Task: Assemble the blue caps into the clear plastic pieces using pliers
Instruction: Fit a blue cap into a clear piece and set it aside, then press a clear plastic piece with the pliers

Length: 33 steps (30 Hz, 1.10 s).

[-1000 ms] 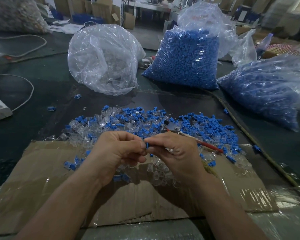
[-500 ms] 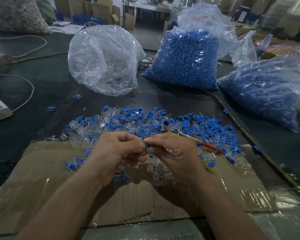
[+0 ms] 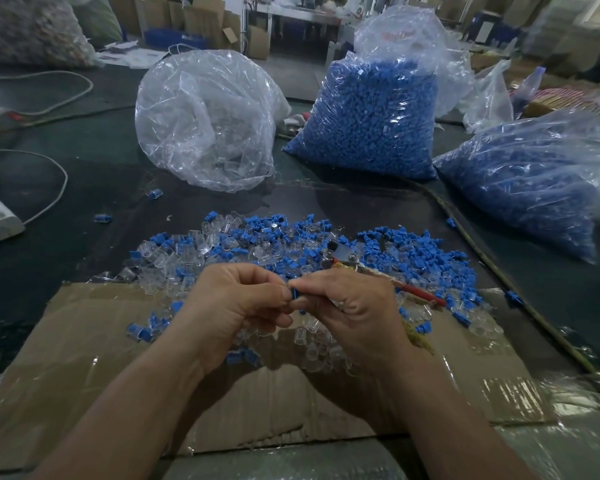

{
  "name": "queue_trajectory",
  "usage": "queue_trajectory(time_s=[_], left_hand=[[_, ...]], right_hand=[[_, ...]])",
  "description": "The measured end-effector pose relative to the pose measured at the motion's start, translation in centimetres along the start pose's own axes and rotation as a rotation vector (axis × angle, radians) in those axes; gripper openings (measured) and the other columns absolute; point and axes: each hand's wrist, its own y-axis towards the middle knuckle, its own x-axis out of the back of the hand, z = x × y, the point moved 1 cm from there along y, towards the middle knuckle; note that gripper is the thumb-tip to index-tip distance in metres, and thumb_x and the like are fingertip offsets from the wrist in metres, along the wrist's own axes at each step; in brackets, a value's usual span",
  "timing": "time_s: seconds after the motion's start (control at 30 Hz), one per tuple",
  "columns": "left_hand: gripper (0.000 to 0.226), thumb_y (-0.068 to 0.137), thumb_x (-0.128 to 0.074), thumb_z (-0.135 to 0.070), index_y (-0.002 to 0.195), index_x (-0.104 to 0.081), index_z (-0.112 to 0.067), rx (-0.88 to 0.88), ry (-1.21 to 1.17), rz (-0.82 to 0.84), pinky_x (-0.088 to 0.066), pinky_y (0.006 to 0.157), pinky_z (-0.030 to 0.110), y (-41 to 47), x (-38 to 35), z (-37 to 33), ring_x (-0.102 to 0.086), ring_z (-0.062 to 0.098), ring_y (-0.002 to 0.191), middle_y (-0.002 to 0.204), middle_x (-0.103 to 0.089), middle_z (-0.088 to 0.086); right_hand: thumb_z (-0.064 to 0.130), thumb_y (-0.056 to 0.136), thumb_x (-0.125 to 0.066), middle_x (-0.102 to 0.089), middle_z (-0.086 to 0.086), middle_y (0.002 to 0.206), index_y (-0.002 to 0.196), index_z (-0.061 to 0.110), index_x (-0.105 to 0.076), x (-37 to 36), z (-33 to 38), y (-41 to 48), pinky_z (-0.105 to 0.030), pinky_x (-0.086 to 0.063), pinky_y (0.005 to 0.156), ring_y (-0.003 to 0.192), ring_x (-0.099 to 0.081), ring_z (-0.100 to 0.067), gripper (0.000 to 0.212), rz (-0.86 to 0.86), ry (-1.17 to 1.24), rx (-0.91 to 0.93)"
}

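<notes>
Over the taped cardboard [image 3: 84, 358] one blue cap [image 3: 294, 293] is in hand, and I judge the job barely dented, with most of it left. The left hand [image 3: 229, 303] and right hand [image 3: 354, 310] meet fingertip to fingertip, fingers curled, both pinching that cap. Any clear piece between them is hidden. Just behind the right hand sit the pliers [image 3: 340, 258], but I cannot tell if that hand grips them. Beyond spreads the loose pile [image 3: 257, 244] of caps and clear plastic pieces, then the stuffed bags of caps [image 3: 371, 116].
</notes>
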Motion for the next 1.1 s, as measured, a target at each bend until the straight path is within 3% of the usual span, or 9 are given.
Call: queue_trajectory(time_s=[0.43, 0.53, 0.67, 0.77, 0.83, 0.93, 1.0, 1.1], left_hand=[[0.002, 0.05, -0.069, -0.012, 0.053, -0.069, -0.012, -0.003, -0.011, -0.007, -0.051, 0.045, 0.02, 0.0, 0.0, 0.1, -0.062, 0.017, 0.046, 0.058, -0.067, 0.012], [0.002, 0.051, -0.068, -0.012, 0.053, -0.069, -0.012, -0.007, -0.011, 0.0, -0.052, 0.047, 0.021, 0.0, 0.0, 0.0, -0.061, 0.017, 0.047, 0.058, -0.066, 0.011], [0.003, 0.051, -0.069, -0.013, 0.052, -0.067, -0.01, -0.01, -0.021, -0.012, -0.053, 0.049, 0.022, 0.0, 0.0, 0.0, -0.062, 0.017, 0.048, 0.058, -0.066, 0.011], [0.002, 0.051, -0.068, -0.011, 0.051, -0.066, -0.01, -0.008, -0.037, -0.022, -0.052, 0.047, 0.022, -0.1, 0.0, 0.0, -0.061, 0.016, 0.047, 0.056, -0.065, 0.011], [0.002, 0.051, -0.068, -0.011, 0.05, -0.067, -0.01, -0.011, -0.045, -0.029, -0.052, 0.046, 0.022, -0.1, 0.0, -0.1, -0.061, 0.016, 0.046, 0.056, -0.065, 0.011], [0.002, 0.051, -0.069, -0.011, 0.05, -0.067, -0.011, -0.016, -0.052, -0.041, -0.052, 0.046, 0.022, 0.0, 0.0, 0.0, -0.061, 0.017, 0.047, 0.056, -0.065, 0.011], [0.002, 0.051, -0.069, -0.012, 0.05, -0.068, -0.011, -0.015, -0.054, -0.045, -0.052, 0.046, 0.023, 0.1, 0.1, 0.1, -0.061, 0.017, 0.047, 0.056, -0.065, 0.011], [0.002, 0.05, -0.069, -0.013, 0.05, -0.068, -0.011, -0.018, -0.049, -0.043, -0.052, 0.046, 0.023, 0.1, 0.1, 0.1, -0.061, 0.017, 0.047, 0.056, -0.065, 0.011]], right_hand=[[0.016, 0.077, -0.063, -0.072, -0.006, 0.085, 0.093, 0.003, -0.07, -0.1, -0.2, -0.2, -0.019, -0.054, 0.071, 0.08, -0.064, -0.008, 0.022, 0.003, -0.03, -0.011], [0.025, 0.076, -0.063, -0.071, -0.004, 0.087, 0.097, 0.005, -0.069, 0.1, -0.2, -0.1, -0.018, -0.053, 0.074, 0.083, -0.063, -0.005, 0.029, 0.03, -0.047, -0.037], [0.056, 0.068, -0.06, -0.067, 0.009, 0.09, 0.109, 0.015, -0.063, 1.6, -0.3, 0.2, -0.008, -0.049, 0.075, 0.081, -0.058, 0.009, 0.058, -0.015, -0.047, -0.306], [0.06, 0.067, -0.051, -0.06, 0.018, 0.099, 0.114, 0.02, -0.062, 3.8, -1.6, 0.3, -0.005, -0.039, 0.074, 0.084, -0.052, 0.012, 0.063, -0.038, -0.18, -0.554], [0.054, 0.071, -0.059, -0.057, 0.009, 0.122, 0.123, 0.024, -0.055, 5.2, -2.9, 0.0, -0.017, -0.033, 0.086, 0.103, -0.05, -0.001, 0.06, 0.058, -0.31, -0.718], [0.07, 0.054, -0.056, -0.04, 0.006, 0.142, 0.136, 0.03, -0.039, 6.5, -4.0, -0.8, -0.035, -0.033, 0.099, 0.126, -0.039, -0.016, 0.093, 0.319, -0.389, -0.965], [0.075, 0.041, -0.05, -0.035, 0.005, 0.146, 0.141, 0.033, -0.03, 6.7, -4.2, -1.0, -0.036, -0.031, 0.102, 0.128, -0.037, -0.019, 0.11, 0.483, -0.443, -1.015], [0.075, 0.044, -0.057, -0.031, 0.004, 0.148, 0.143, 0.033, -0.023, 6.4, -4.6, -1.1, -0.038, -0.029, 0.105, 0.13, -0.034, -0.021, 0.113, 0.565, -0.475, -1.011]])
